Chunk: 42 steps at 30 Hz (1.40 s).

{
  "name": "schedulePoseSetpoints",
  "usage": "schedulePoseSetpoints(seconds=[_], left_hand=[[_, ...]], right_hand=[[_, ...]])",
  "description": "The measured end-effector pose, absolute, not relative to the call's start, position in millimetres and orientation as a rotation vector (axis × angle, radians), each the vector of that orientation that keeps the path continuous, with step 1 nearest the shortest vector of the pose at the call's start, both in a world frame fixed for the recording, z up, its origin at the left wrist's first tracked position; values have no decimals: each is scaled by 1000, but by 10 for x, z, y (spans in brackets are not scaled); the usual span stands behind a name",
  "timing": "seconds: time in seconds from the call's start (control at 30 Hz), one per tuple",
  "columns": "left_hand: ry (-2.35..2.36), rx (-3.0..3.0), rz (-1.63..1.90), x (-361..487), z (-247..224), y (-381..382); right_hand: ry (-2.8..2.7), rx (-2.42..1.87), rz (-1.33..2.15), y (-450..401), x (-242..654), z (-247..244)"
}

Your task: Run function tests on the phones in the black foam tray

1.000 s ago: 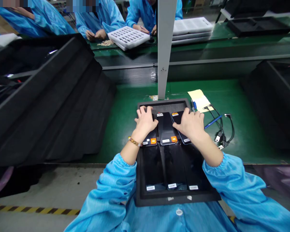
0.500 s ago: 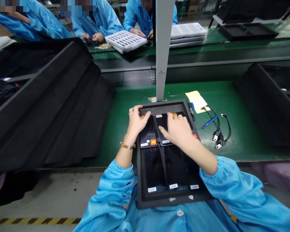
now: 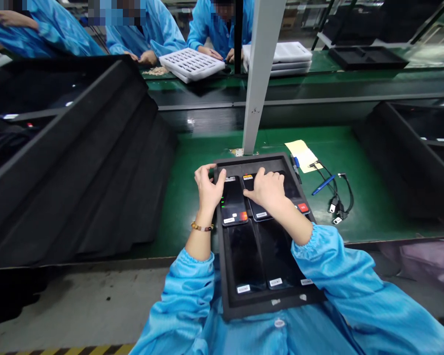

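Observation:
A black foam tray [image 3: 227, 303] rests against my front and on the bench edge, holding several smartphones in two rows. My left hand [image 3: 208, 190] is at the tray's upper left wall, fingers curled over the outside and thumb inside, beside the upper left smartphone [image 3: 234, 199]. That phone shows small green marks and an orange patch. Palm down, my right hand [image 3: 268, 190] lies across the upper middle smartphone [image 3: 247, 185], thumb at its left edge; the other fingertips are partly hidden. A red patch shows on the upper right phone [image 3: 302, 207], beside my right wrist.
Stacked black trays stand at left [image 3: 107, 162] and right [image 3: 403, 182]. A grey post [image 3: 257, 88] rises behind my tray. Yellow paper [image 3: 301, 153], a blue pen [image 3: 323, 185] and black cables [image 3: 350, 195] lie on the green bench. Co-workers sit opposite near white trays [image 3: 192, 64].
The view has shifted, so the tray and my hands appear slightly farther right. Green marks now show on the upper left phone. Both hands stay at about the same places on the tray.

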<state>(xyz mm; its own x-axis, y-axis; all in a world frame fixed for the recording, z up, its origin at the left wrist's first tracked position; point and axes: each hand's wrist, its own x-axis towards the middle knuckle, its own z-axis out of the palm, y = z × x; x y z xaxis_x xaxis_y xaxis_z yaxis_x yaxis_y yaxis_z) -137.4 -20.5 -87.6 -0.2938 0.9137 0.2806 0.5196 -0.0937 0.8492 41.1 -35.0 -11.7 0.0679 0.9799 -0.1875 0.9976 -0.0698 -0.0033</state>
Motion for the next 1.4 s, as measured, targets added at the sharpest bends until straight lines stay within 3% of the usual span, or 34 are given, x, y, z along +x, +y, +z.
schedulePoseSetpoints(seconds=[0.43,0.57,0.7,0.83,0.97,1.4], left_hand=[[1765,1587,1318,-1363,-838,-242],[1684,1570,1330,-1450,-860,-301],[1581,1708,1295,-1569,-863,-625],[1603,1863,1149,-1619,-848,-982],[1595,1931,1014,-1603,-814,-1065],[1791,1966,826,-1522,-725,-886]], right_hand=[[2071,2219,-263,-417,390,9],[2302,2183,-308,-514,943,71],[2741,2275,-581,-705,1775,-62],[2820,2263,-850,-959,2239,-309],[2835,2118,-1000,-1023,2315,-505],[2811,1968,-993,-543,2277,-617]])
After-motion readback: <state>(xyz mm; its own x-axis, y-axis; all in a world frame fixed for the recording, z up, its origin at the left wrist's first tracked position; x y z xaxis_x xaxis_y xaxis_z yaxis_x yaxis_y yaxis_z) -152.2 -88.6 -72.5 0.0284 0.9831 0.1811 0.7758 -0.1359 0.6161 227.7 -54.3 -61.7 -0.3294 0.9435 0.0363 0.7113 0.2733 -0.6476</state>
